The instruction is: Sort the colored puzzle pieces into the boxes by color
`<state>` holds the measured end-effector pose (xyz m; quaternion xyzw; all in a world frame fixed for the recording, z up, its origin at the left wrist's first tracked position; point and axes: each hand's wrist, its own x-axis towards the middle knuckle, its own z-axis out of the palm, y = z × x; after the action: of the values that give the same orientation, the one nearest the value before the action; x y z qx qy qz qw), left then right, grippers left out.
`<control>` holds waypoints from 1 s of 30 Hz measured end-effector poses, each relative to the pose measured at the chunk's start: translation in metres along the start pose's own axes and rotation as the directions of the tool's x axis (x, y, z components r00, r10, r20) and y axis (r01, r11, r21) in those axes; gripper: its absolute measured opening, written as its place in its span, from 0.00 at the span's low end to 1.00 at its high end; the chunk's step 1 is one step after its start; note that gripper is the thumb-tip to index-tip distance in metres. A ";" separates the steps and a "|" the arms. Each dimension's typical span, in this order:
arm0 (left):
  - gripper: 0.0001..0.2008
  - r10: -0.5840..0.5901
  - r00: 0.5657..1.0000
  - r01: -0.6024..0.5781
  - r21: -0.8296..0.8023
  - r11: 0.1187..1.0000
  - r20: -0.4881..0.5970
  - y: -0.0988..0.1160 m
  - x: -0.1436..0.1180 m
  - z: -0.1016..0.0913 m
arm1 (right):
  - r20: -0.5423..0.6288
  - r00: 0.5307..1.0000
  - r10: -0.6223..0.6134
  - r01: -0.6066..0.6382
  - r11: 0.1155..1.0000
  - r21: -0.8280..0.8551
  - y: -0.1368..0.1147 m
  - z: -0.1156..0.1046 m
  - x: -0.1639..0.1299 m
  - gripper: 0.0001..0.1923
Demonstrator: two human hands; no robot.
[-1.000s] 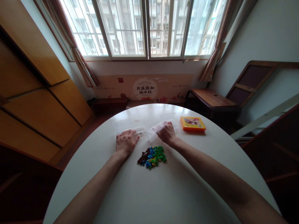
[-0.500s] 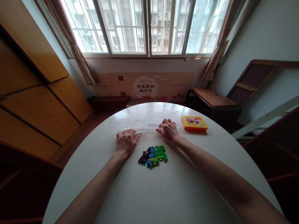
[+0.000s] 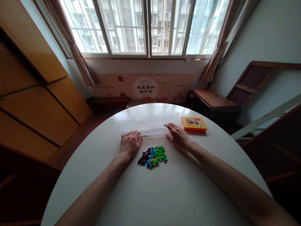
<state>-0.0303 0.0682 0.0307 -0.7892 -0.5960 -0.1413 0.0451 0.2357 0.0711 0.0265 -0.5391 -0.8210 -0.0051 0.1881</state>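
Sorting stage: not begun, judging by layout.

Left hand (image 3: 130,144) flat on round white table (image 3: 164,194), fingers spread, gripping nothing, fingertips at near edge of clear tray (image 3: 134,128). Right hand (image 3: 176,135) likewise flat and empty beside second clear tray (image 3: 164,123). Count: two trays, both apparently empty; one pile of small bricks (image 3: 152,156) unsorted between hands; one orange box (image 3: 193,123) at right.

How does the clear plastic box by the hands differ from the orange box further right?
The clear plastic box is see-through, long and lies open beside both hands; the orange box is opaque, brightly printed, smaller and shut. The right hand rests at the clear one, while the orange one lies untouched. Both are flat and sit on the white table.
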 end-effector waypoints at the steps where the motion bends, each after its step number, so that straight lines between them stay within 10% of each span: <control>1: 0.16 0.003 1.000 -0.003 0.000 1.000 0.001 0.003 -0.001 0.000 | 0.003 1.000 0.028 -0.028 1.000 -0.011 0.001 -0.001 -0.003 0.23; 11: 0.15 0.013 1.000 -0.013 -0.007 1.000 -0.013 0.020 -0.001 0.004 | -0.054 0.994 0.094 -0.090 0.993 0.073 0.000 -0.006 -0.011 0.24; 16: 0.17 0.012 0.990 -0.020 -0.054 0.998 -0.143 0.020 -0.004 0.001 | -0.263 0.957 0.122 -0.095 0.989 0.116 0.068 -0.044 -0.015 0.26; 22: 0.14 0.019 0.938 -0.070 -0.136 0.988 -0.345 0.026 -0.007 -0.005 | 0.233 0.923 0.306 -0.307 0.951 -0.035 0.183 -0.063 -0.008 0.59; 30: 0.13 0.091 0.919 -0.170 -0.176 0.970 -0.383 0.021 -0.005 0.000 | 0.446 0.850 0.280 -0.353 0.931 0.089 0.199 -0.068 0.003 0.57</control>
<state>-0.0116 0.0572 0.0315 -0.7865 -0.5046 -0.3459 0.0849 0.4317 0.1429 0.0523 -0.6373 -0.7391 0.2131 0.0472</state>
